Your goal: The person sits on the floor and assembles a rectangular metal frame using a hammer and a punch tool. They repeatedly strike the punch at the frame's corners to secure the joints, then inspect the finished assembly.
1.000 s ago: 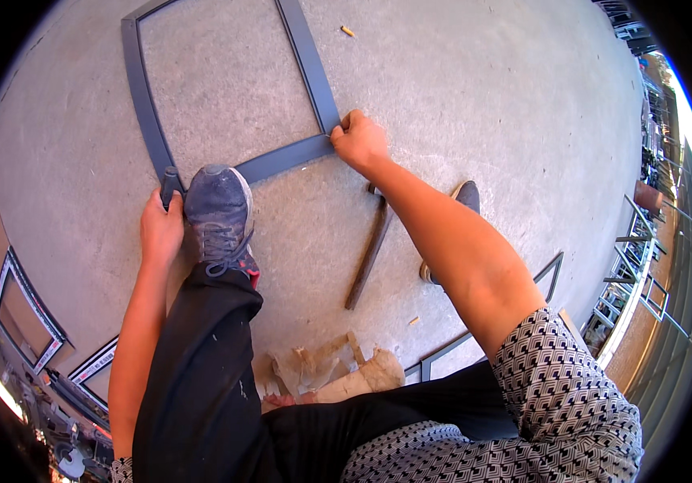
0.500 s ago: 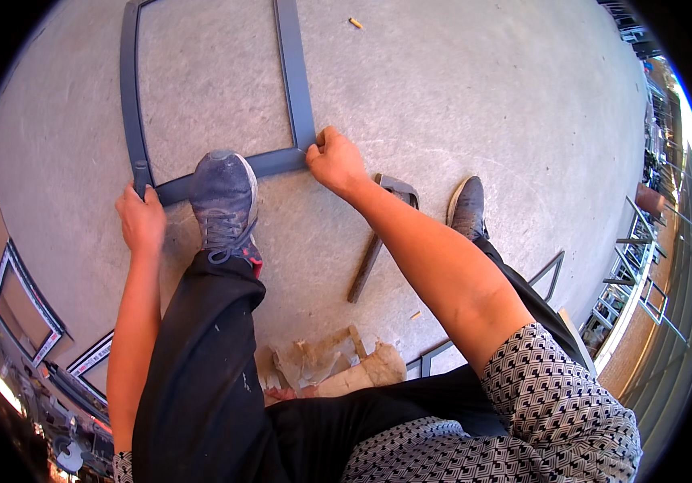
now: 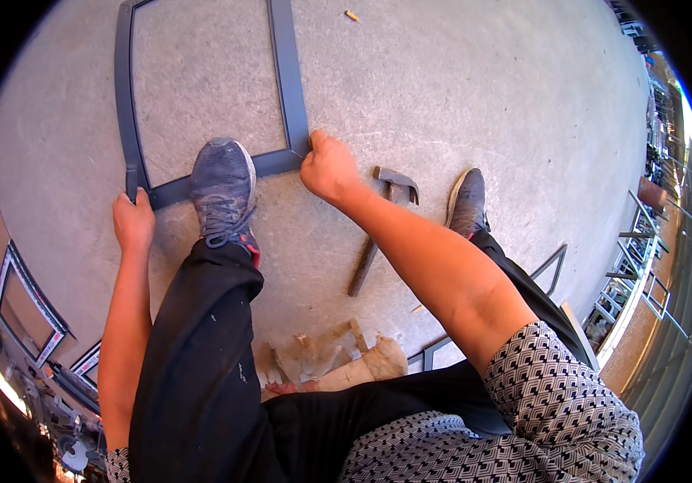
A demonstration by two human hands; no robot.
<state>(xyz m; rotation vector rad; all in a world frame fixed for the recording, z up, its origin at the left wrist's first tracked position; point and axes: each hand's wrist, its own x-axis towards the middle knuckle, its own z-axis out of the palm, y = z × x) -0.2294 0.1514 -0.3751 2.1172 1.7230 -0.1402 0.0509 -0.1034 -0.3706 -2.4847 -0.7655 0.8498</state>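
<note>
A grey rectangular frame (image 3: 293,76) lies on the concrete floor in front of me, cut off by the top of the view. My left hand (image 3: 134,220) is closed at its near left corner. From that fist a short dark grey strip (image 3: 132,179) sticks up; whether it belongs to the frame I cannot tell. At the near right corner, my right hand (image 3: 330,169) grips the frame with bent fingers, their tips partly hidden. My left shoe (image 3: 223,181) rests on the near bar between both hands. A claw hammer (image 3: 371,258) lies on the floor beneath my right forearm.
My right shoe (image 3: 466,200) stands right of the hammer. Torn brown cardboard (image 3: 370,366) lies close below me. Other frames (image 3: 9,302) lean at the left, and metal racks (image 3: 632,270) stand along the right. A small orange stub (image 3: 351,15) lies at the far side.
My left hand has shifted slightly down and left, and the dark strip shows more upright beside the corner. My right hand stays at its corner, its fingers curled closer.
</note>
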